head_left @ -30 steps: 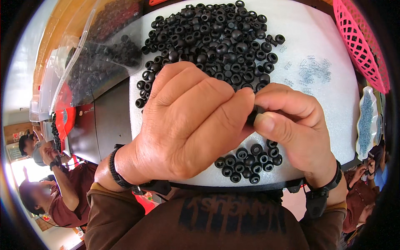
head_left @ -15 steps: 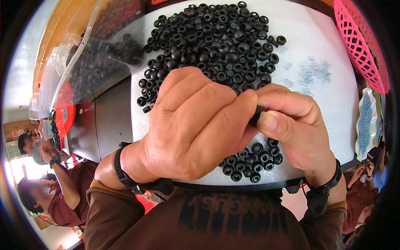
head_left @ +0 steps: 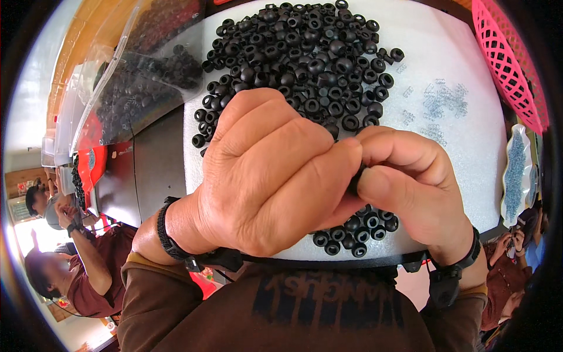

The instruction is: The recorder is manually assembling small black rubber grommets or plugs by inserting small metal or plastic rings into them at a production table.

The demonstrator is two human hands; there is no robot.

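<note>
A small black piece (head_left: 355,180) sits between the two hands above the near part of the work surface, only a dark sliver of it showing, so its shape cannot be made out. The left hand (head_left: 270,176) is curled, its forefinger and thumb closed on the piece, the other fingertips hidden. The right hand (head_left: 413,182) pinches at it with thumb and forefinger; the contact is mostly covered.

Just below lies a cluster of black hollow caps (head_left: 370,220), partly hidden by the hands. Beyond spreads a large heap of similar caps (head_left: 293,41) on a white foam sheet (head_left: 475,146), beside scattered tiny translucent bits (head_left: 444,100), too small to identify. At right are a pink lattice basket (head_left: 510,64), cut off above, and a scalloped white dish (head_left: 506,208) of blue-grey granules (head_left: 515,170).
</note>
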